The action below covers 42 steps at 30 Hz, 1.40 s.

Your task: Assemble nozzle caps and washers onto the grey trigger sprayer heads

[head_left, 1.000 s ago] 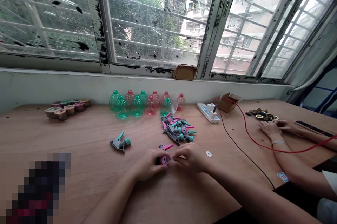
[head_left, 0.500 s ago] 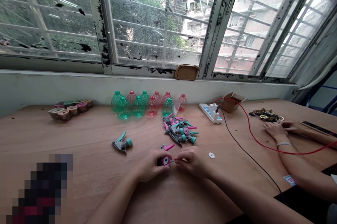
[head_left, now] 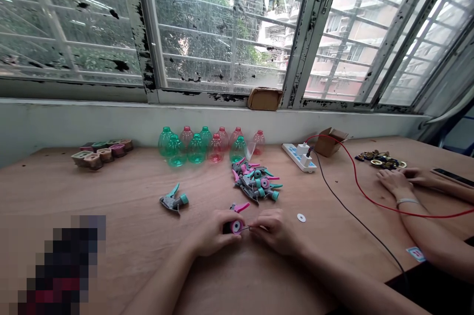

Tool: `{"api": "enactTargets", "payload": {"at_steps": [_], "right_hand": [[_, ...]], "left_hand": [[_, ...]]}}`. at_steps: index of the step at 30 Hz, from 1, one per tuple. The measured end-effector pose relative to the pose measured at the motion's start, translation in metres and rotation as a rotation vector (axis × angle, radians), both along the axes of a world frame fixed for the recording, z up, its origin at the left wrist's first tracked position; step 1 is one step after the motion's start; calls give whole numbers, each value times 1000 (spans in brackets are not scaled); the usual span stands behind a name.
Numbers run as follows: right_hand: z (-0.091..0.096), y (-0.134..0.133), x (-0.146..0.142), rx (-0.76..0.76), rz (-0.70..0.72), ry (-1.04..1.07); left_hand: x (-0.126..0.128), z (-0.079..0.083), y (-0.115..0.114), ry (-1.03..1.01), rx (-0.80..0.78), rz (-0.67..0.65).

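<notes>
My left hand [head_left: 217, 233] is closed around a grey and pink spray trigger head [head_left: 236, 226], its pink lever pointing up and right and its round collar facing me. With thumb and fingers pinched, my right hand [head_left: 272, 230] grips a thin metal rod [head_left: 245, 228] whose tip reaches the collar. The rod's other end is hidden in my fingers, so its kind cannot be told. A white washer-like disc [head_left: 301, 217] lies on the table to the right. Behind my hands is a pile of grey, pink and teal trigger heads [head_left: 255, 182].
One teal trigger head [head_left: 174, 200] lies at left. Green and red bottles [head_left: 196, 149] line the wall. A power strip [head_left: 299, 158], cables and a cardboard box [head_left: 331, 142] stand at right. Another person's arms [head_left: 418, 206] rest by dark and gold parts [head_left: 381, 160]. Small tubs [head_left: 105, 154] sit back left.
The view has shifted slightly. My right hand's rod tip has moved slightly at the collar, and more of the rod shows. Both grips stay the same.
</notes>
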State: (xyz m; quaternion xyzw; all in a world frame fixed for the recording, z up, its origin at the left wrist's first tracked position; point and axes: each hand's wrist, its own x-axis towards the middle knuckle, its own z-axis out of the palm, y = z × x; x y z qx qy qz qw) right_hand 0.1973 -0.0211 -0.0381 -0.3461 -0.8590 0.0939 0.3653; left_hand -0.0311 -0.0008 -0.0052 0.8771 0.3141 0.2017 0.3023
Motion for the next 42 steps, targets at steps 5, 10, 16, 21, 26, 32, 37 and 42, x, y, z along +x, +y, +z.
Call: {"api": "enactTargets", "payload": {"at_steps": [5, 10, 16, 21, 26, 32, 37, 42], "right_hand": [[-5, -1, -2, 2, -4, 34], [1, -5, -4, 15, 29, 90], [4, -7, -5, 63, 32, 108], [-3, -7, -3, 226, -23, 51], [-3, -8, 0, 382, -82, -42], [5, -11, 1, 431, -173, -189], [5, -10, -1, 383, -197, -77], [1, -9, -1, 340, -190, 53]], "left_hand": [[-1, 2, -1, -11, -21, -4], [-1, 3, 0, -27, -52, -6], [-1, 3, 0, -77, -89, 17], [2, 7, -3, -64, -72, 97], [6, 5, -5, -79, -42, 187], [9, -1, -5, -100, 0, 234], [13, -4, -5, -137, 19, 234], [15, -7, -4, -196, -9, 235]]}}
